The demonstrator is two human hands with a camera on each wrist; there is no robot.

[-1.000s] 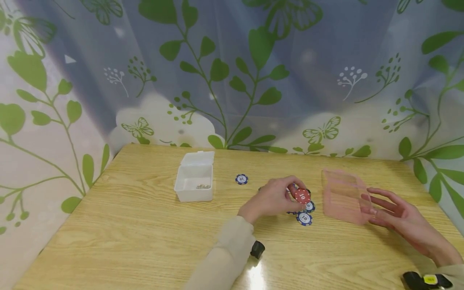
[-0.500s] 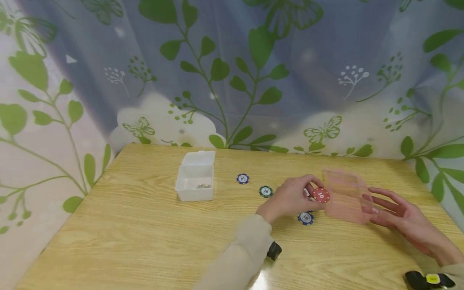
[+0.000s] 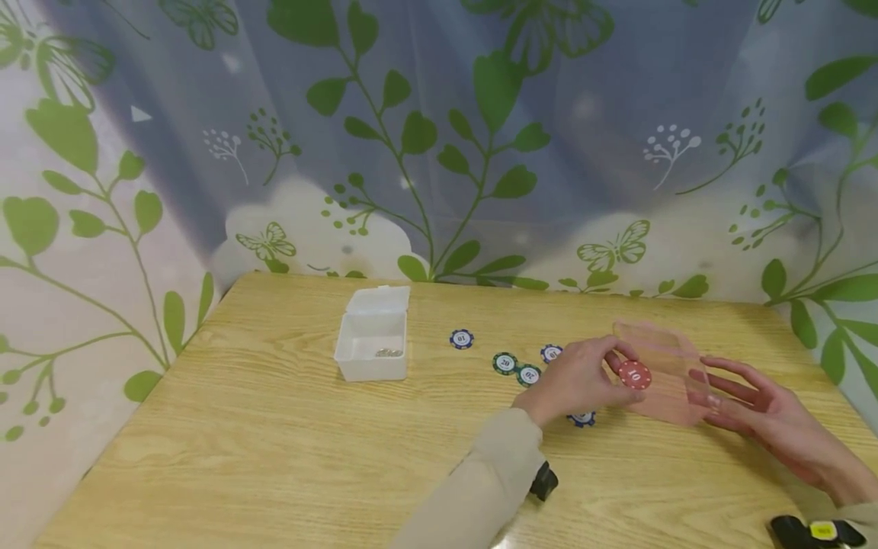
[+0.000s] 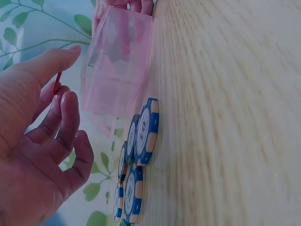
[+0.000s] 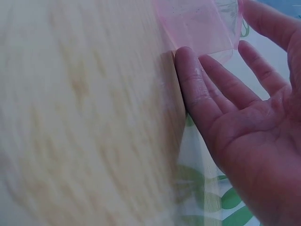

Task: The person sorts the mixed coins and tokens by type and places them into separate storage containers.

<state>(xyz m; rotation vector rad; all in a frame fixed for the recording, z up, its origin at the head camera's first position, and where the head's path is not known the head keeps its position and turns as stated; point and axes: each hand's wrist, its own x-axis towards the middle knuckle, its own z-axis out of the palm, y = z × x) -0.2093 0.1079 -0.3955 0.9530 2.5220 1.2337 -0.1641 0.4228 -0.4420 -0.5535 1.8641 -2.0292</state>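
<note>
My left hand [image 3: 579, 374] pinches a red poker chip [image 3: 634, 375] marked 10, held up at the left edge of a translucent pink plastic box [image 3: 661, 396]. In the left wrist view, this chip shows edge-on as a thin red line between thumb and fingers. The right hand [image 3: 764, 412] holds the box's right end, with some fingertips visible through the pink wall. Below the left hand lie blue poker chips [image 4: 146, 132] and green poker chips [image 3: 504, 364], partly hidden by that hand.
A white box [image 3: 370, 370] with its lid raised stands to the left, small shiny pieces [image 3: 389, 352] inside. One blue chip [image 3: 462, 339] lies apart between it and the other chips. Behind the wooden table [image 3: 274, 450] hangs a leaf-patterned curtain [image 3: 384, 168].
My left hand has carried the red chip rightward from above the chips to the pink box, uncovering green chips and a blue one. The right hand stays at the box.
</note>
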